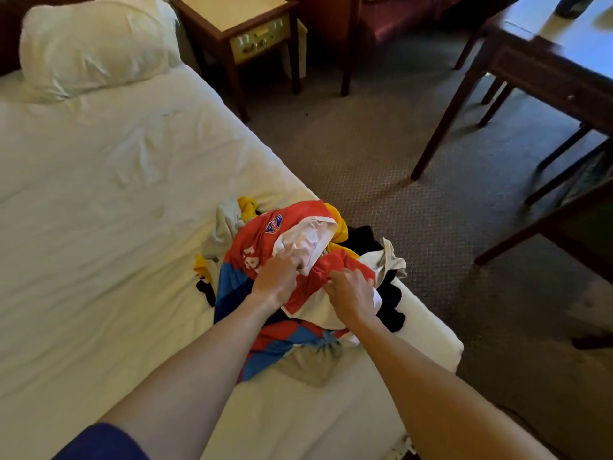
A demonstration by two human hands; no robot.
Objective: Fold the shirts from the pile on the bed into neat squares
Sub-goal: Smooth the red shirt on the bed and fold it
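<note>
Nearest the camera, a dark blue sleeve [102, 443] edges the left forearm, and both bare arms reach forward over the bed [83, 227] toward the pile of shirts [298, 277], which sits near the bed's right edge, close to its near corner. The left hand [277, 277] lies on the top garment with its fingers bent down into the cloth where red fabric meets a white inner lining, and appears to pinch a fold there. The right hand [351, 293] rests just beside it with fingers curled into the red and white cloth; whether it has a firm hold cannot be told for sure. The top garment is a red jersey [262, 237] with blue panels, a small crest and white lettering, smooth and slightly glossy, bunched and partly turned inside out. This looks like the opening step: choosing the first shirt and lifting it free, with no folded squares in view. The next move probably calls for drawing the jersey clear of the tangle, turning it right side out and spreading it flat on the open sheet to the left. Beneath and around it lie softer, matte pieces in yellow, grey, black and white, all crumpled. The bed sheet is white and lightly creased. Farther off sits a plump white pillow [93, 48], then a wooden nightstand [238, 28] with a pale top, coarse brown carpet [365, 161], and a dark wooden table [547, 61] at right.
</note>
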